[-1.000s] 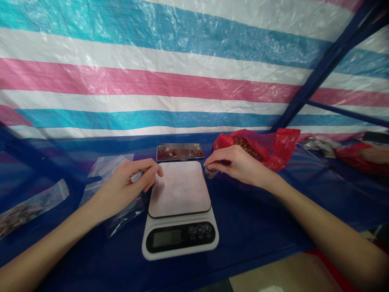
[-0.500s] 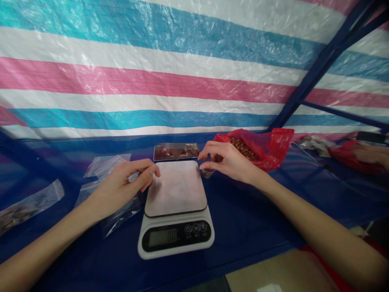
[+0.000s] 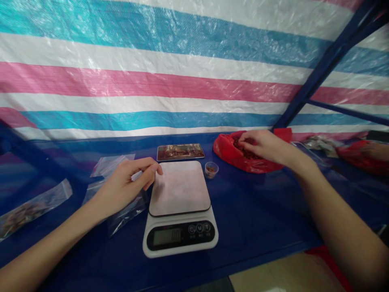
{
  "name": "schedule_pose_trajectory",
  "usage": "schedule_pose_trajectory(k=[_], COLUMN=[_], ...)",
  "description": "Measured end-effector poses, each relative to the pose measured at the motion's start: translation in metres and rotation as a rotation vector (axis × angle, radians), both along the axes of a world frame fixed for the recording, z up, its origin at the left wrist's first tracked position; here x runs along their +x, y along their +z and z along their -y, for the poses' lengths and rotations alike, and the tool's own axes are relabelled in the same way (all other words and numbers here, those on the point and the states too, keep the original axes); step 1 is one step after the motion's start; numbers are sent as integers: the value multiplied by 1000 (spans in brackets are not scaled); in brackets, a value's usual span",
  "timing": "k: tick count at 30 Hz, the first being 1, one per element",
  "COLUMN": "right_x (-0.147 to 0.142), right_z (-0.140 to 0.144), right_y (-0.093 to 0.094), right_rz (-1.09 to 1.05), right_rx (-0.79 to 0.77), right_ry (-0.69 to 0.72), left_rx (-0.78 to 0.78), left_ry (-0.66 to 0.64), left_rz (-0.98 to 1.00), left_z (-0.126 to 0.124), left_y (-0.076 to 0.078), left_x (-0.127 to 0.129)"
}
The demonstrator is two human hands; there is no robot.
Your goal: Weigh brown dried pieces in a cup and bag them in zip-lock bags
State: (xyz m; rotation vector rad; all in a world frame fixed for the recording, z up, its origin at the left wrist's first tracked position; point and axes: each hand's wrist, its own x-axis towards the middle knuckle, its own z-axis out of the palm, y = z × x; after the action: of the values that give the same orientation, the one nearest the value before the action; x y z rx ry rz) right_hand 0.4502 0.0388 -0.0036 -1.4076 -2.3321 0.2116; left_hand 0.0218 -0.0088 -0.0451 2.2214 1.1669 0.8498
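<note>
My right hand (image 3: 263,145) reaches into a red plastic bag (image 3: 223,149) of small dried brown pieces (image 3: 247,152). Its thumb and fingers pinch down among the pieces, and what lies between the fingertips cannot be made out. At the left edge of the white digital scale (image 3: 182,217) rests my left hand (image 3: 130,182), fingers curled against the thumb with nothing visible in them. The scale's plate (image 3: 182,188) is bare and its display seems to read 0.0. Just right of the plate stands a small clear cup (image 3: 211,170) with a few brown bits inside.
Clear zip bags (image 3: 126,217) lie under and beside my left forearm. A filled zip bag (image 3: 33,211) is at the far left. Behind the scale lies a phone (image 3: 180,151) showing a picture. At the far right, another person's hand (image 3: 377,151) touches a red bag (image 3: 354,156).
My right hand has moved right, from beside the scale and over the small cup into the red bag, uncovering the cup. My left hand stays at the scale's edge. The view has shifted slightly.
</note>
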Motion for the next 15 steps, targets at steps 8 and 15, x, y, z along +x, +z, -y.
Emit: schedule_pose_trajectory(k=[8,15], right_x=[-8,-4], right_z=[-18,-25], right_y=[-52,-55], right_rz=[132,-23], right_rx=[-11,65], right_ry=[19,56], left_rx=[70,218], left_ry=[43,109], left_rz=[-6,-106], left_z=[2,-2], left_y=[9,8], left_x=[2,1])
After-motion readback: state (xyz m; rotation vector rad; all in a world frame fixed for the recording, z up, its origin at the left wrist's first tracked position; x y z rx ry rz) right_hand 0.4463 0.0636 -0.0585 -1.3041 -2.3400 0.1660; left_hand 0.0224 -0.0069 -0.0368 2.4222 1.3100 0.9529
